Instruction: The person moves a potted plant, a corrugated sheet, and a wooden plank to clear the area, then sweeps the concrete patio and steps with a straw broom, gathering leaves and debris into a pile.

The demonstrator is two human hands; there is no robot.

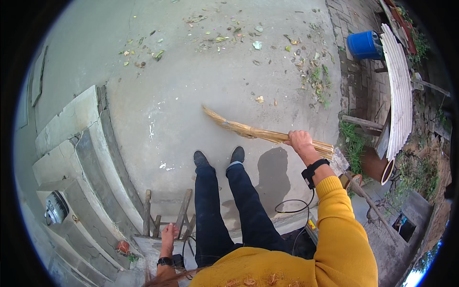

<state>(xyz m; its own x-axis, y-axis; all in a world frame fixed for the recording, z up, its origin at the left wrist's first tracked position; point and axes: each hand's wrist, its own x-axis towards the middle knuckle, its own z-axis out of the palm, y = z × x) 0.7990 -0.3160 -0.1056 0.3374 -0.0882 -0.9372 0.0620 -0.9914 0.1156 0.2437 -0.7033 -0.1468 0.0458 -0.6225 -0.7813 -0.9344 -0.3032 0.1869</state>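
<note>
My right hand [300,141] grips a straw broom [263,134] around its stalks near the right end. The broom's curved tip lies to the left, above and ahead of my shoes [237,154], at or close to the concrete ground [186,125]. My left hand [170,231] hangs low at my side with nothing visible in it. Closest to it is a wooden stool-like frame [185,211], which it overlaps in view; whether they touch I cannot tell. Scattered dry leaves [257,45] and small debris cover the ground farther ahead.
Concrete steps [96,150] rise on the left, with a metal kettle-like vessel [56,208] on them. At the right are a blue plastic barrel [364,45], a corrugated sheet [398,93] and a brown jar [378,166]. Weeds [317,82] grow along the concrete's right side. A black cable [292,211] loops beside my right leg.
</note>
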